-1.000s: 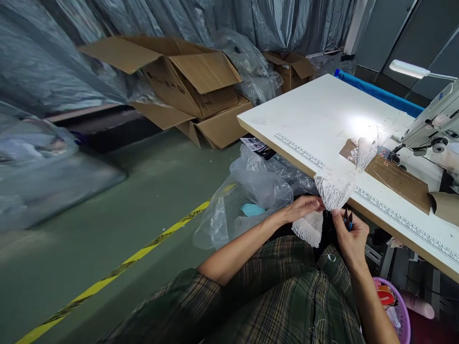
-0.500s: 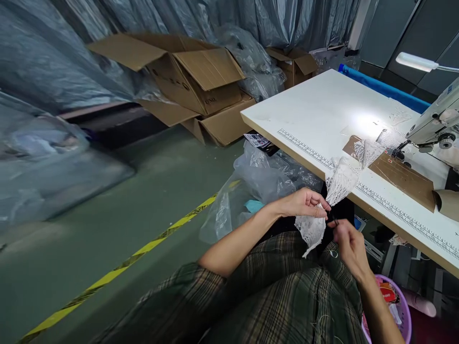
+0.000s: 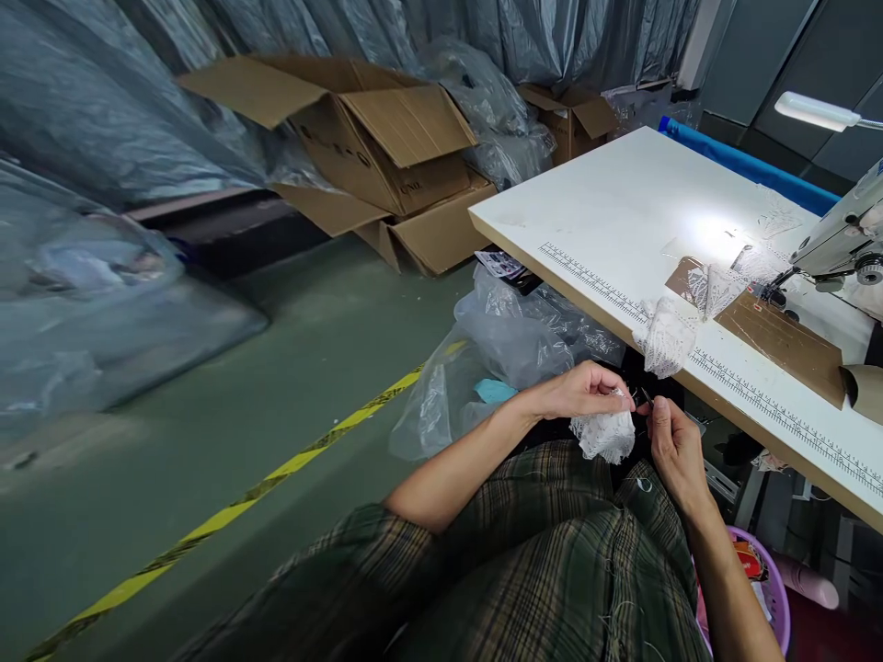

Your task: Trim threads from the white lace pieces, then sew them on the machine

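Observation:
My left hand (image 3: 594,393) is closed, pinching a small piece of white lace (image 3: 605,436) that hangs below its fingers over my lap. Close beside it, my right hand (image 3: 677,450) is closed around a small dark pointed tool (image 3: 647,396), which looks like thread snips; most of it is hidden by the fingers. The tool's tip points toward the left fingertips. Another length of white lace (image 3: 668,340) droops over the table's front edge and runs back to the sewing machine (image 3: 845,239). A gap shows between this lace and the piece in my left hand.
The white table (image 3: 593,202) has printed rulers along its front edge. A brown board (image 3: 786,340) lies by the machine. Clear plastic bags (image 3: 510,331) sit below the table's left side, open cardboard boxes (image 3: 407,129) behind. A pink basket (image 3: 778,598) stands low at right.
The lace on the table no longer reaches my left hand; its end now hangs at the table edge. The piece in my left hand has risen and bunched. My right hand has turned slightly upward.

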The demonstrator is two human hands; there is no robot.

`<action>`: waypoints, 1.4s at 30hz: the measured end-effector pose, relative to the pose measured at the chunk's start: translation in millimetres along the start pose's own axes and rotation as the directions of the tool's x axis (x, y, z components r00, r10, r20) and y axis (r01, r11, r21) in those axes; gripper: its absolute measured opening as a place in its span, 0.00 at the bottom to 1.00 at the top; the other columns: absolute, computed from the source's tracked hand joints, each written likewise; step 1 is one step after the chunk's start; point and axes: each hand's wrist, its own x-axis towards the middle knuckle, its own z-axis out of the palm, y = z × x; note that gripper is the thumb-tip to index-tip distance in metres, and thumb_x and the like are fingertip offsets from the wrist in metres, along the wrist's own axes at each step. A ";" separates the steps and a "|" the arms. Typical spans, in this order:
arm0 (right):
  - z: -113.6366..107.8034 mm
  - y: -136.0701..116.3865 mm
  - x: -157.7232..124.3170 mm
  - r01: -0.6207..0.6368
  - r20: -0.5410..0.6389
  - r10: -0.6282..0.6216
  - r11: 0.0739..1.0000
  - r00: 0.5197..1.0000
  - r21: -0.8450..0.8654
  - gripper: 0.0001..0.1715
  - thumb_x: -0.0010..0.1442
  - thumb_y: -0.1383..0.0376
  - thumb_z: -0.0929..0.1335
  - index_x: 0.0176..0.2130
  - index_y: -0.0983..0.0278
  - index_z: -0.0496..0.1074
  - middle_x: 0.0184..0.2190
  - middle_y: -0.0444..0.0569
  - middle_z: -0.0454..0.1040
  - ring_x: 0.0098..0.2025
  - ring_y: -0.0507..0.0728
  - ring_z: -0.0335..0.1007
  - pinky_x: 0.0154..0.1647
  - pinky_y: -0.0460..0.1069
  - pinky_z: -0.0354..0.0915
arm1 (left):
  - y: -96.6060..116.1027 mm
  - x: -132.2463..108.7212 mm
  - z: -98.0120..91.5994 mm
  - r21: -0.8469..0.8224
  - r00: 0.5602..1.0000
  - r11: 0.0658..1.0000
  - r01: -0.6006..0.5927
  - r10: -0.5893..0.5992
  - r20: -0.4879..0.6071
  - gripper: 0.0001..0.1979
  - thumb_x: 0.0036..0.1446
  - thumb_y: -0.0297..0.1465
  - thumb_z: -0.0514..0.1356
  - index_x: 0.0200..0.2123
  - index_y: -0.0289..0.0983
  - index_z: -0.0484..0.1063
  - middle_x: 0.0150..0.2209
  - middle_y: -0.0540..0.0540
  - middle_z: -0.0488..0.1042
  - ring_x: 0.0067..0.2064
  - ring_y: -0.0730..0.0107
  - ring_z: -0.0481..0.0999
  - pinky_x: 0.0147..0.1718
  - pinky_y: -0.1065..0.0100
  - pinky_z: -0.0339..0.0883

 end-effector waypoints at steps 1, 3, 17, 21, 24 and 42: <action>0.6 0.7 -2.4 -0.007 0.014 0.007 1.000 1.000 0.005 0.36 0.65 0.41 0.55 0.31 0.64 0.72 0.17 0.40 0.59 0.20 0.51 0.54 0.23 0.46 0.52 | 1.1 -0.3 0.4 -0.003 1.000 1.000 0.004 -0.003 0.002 0.20 0.51 0.44 0.68 0.35 0.30 0.79 0.31 0.45 0.78 0.30 0.76 0.70 0.29 0.74 0.61; 2.1 0.8 -6.2 0.014 0.036 -0.015 1.000 0.999 0.009 0.35 0.66 0.42 0.54 0.29 0.64 0.70 0.18 0.41 0.61 0.21 0.51 0.55 0.23 0.46 0.52 | 3.6 -0.7 1.3 -0.011 1.000 1.000 0.006 -0.006 0.010 0.21 0.50 0.45 0.68 0.34 0.30 0.79 0.30 0.46 0.77 0.29 0.77 0.69 0.27 0.75 0.59; 13.7 15.5 -11.5 -0.053 -0.048 0.056 0.995 0.997 0.080 0.38 0.65 0.39 0.54 0.31 0.65 0.72 0.18 0.41 0.61 0.22 0.50 0.54 0.23 0.46 0.51 | -7.3 4.3 6.8 0.010 0.998 0.998 0.066 -0.066 0.022 0.21 0.51 0.45 0.67 0.33 0.29 0.78 0.26 0.49 0.73 0.27 0.77 0.67 0.25 0.76 0.57; 11.0 17.0 -14.0 -0.092 -0.013 0.094 0.992 0.996 0.090 0.38 0.64 0.39 0.55 0.32 0.65 0.73 0.18 0.41 0.59 0.22 0.51 0.53 0.23 0.46 0.51 | -5.9 4.3 7.4 -0.016 0.997 0.998 0.064 -0.064 0.031 0.22 0.50 0.46 0.67 0.34 0.30 0.78 0.26 0.49 0.73 0.26 0.78 0.65 0.24 0.76 0.56; 10.0 11.9 -14.5 -0.067 0.010 0.067 0.994 0.998 0.084 0.36 0.65 0.40 0.54 0.30 0.65 0.71 0.19 0.42 0.62 0.23 0.51 0.55 0.24 0.47 0.52 | -2.2 4.0 7.5 -0.045 0.997 0.997 0.065 -0.063 0.043 0.21 0.49 0.45 0.68 0.32 0.30 0.77 0.26 0.49 0.73 0.26 0.77 0.66 0.25 0.75 0.57; 10.8 8.0 14.5 0.028 -0.349 0.088 0.949 0.933 0.315 0.33 0.52 0.42 0.69 0.40 0.67 0.79 0.33 0.51 0.77 0.36 0.57 0.70 0.40 0.51 0.67 | -69.0 28.4 12.4 0.749 0.981 0.663 0.008 0.140 -0.134 0.15 0.58 0.31 0.62 0.48 0.36 0.77 0.53 0.38 0.73 0.55 0.53 0.71 0.56 0.55 0.62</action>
